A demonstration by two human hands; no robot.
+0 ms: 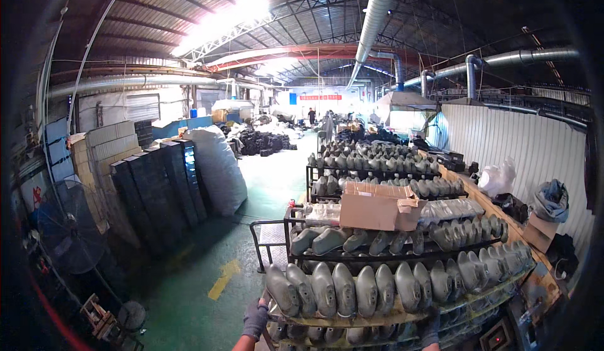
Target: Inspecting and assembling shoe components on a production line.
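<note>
A wheeled-looking metal rack stands right in front of me, its shelves lined with grey-green shoe-shaped pieces; whether they are clogs or lasts I cannot tell. My left hand, in a grey glove, is closed around the rack's near left corner. In shadow at the rack's near side, my right hand wears a dark glove and grips the frame, its fingers only partly visible. Beyond the first row, a brown cardboard box rests on top of another loaded rack with more of the same pieces.
Green floor with a yellow mark runs along the left. Dark tall stacks and a big white sack line that side, with a standing fan nearer. Several more racks stretch ahead. A wooden ledge borders the right; a person stands far off.
</note>
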